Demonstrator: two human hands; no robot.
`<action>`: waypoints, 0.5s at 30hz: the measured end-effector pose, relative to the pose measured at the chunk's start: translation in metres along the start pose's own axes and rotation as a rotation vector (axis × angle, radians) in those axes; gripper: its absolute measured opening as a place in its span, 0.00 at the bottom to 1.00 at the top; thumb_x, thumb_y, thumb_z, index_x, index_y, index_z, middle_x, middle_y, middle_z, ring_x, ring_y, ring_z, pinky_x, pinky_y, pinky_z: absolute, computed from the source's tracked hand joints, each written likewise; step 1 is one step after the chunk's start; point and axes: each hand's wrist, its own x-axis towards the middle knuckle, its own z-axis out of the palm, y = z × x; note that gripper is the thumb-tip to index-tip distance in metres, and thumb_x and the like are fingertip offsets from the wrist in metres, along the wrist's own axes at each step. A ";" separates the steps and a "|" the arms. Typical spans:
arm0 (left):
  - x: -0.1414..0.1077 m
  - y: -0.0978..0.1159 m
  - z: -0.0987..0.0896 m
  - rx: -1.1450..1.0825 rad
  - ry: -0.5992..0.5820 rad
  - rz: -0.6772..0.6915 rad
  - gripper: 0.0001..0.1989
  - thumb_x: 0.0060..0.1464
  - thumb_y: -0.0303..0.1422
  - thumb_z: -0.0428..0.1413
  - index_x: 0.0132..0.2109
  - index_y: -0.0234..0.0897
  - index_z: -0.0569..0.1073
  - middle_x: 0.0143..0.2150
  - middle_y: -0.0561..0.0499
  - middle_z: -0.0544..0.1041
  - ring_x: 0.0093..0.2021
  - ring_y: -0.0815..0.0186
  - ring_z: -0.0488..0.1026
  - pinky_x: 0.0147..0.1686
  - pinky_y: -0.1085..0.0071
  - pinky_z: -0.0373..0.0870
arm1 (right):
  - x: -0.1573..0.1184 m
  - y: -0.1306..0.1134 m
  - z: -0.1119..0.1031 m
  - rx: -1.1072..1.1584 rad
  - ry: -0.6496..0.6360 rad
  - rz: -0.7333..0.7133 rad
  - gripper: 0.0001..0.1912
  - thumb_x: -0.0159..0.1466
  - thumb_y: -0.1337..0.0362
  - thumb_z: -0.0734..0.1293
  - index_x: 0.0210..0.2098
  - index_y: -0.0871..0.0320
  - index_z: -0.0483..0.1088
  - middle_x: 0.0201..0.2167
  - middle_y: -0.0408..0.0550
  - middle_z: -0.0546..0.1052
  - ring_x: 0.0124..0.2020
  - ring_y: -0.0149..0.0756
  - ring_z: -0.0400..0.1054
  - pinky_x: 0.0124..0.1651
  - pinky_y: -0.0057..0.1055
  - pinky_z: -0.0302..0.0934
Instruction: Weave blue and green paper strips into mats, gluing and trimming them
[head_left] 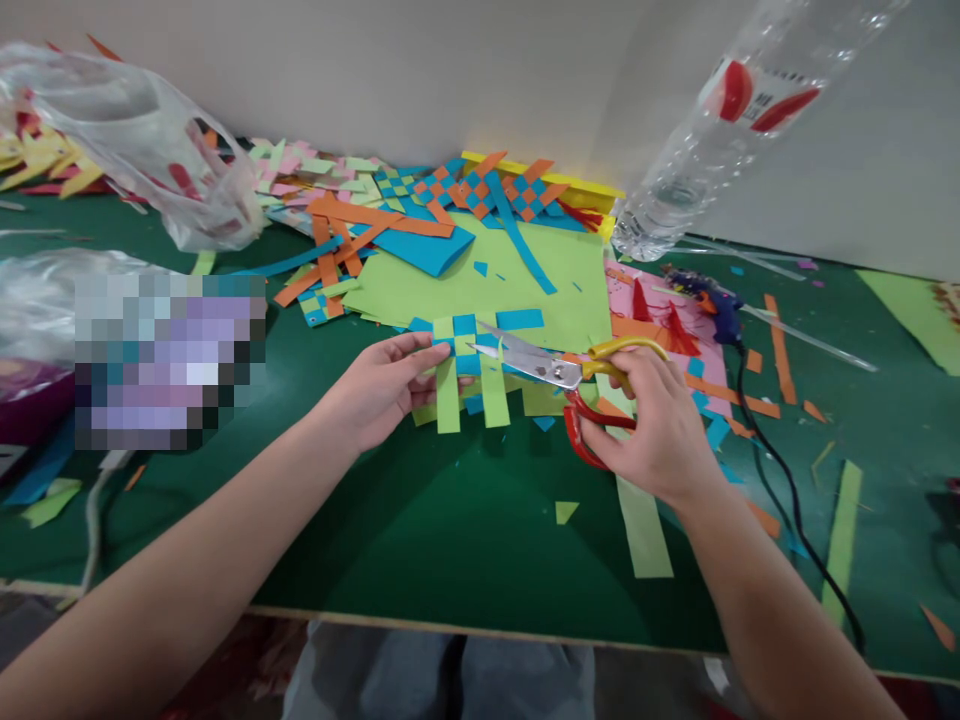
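Observation:
My left hand [382, 390] pinches the left side of a small piece of woven paper [466, 345], made of blue and light green strips. Loose strip ends stick out of the weave below and to the right. My right hand [652, 420] has its fingers through the yellow and red handles of a pair of scissors [555, 370]. The blades are parted and point left, their tips at the green strips on the weave's right side. Behind the weave lie light green paper sheets [525, 270].
Woven orange and blue paper pieces [480, 188] pile up at the back. A plastic bottle [697, 150] stands at the back right, near a glue gun [716, 305] with a black cord. Plastic bags [187, 180] and a blurred-out phone-like object [172, 360] are left. Paper scraps litter the green table [420, 540].

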 end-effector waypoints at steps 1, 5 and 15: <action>-0.001 0.000 0.000 -0.012 0.008 -0.004 0.08 0.50 0.26 0.64 0.37 0.35 0.72 0.27 0.55 0.75 0.21 0.73 0.71 0.25 0.75 0.73 | 0.001 -0.002 -0.001 -0.023 -0.014 -0.012 0.20 0.59 0.60 0.66 0.48 0.59 0.60 0.39 0.54 0.72 0.41 0.47 0.69 0.43 0.44 0.63; -0.002 0.000 0.000 -0.053 0.028 0.002 0.11 0.45 0.25 0.67 0.35 0.34 0.73 0.23 0.58 0.70 0.19 0.77 0.66 0.23 0.80 0.69 | 0.000 -0.007 -0.003 -0.096 -0.081 -0.021 0.25 0.57 0.55 0.67 0.49 0.60 0.58 0.41 0.57 0.70 0.44 0.52 0.67 0.46 0.48 0.59; -0.001 -0.004 -0.003 -0.003 -0.101 -0.018 0.11 0.44 0.31 0.69 0.34 0.33 0.77 0.31 0.52 0.75 0.30 0.73 0.73 0.30 0.78 0.74 | 0.003 -0.004 -0.002 -0.128 -0.047 -0.169 0.22 0.60 0.55 0.67 0.49 0.61 0.62 0.42 0.57 0.73 0.45 0.49 0.68 0.50 0.45 0.61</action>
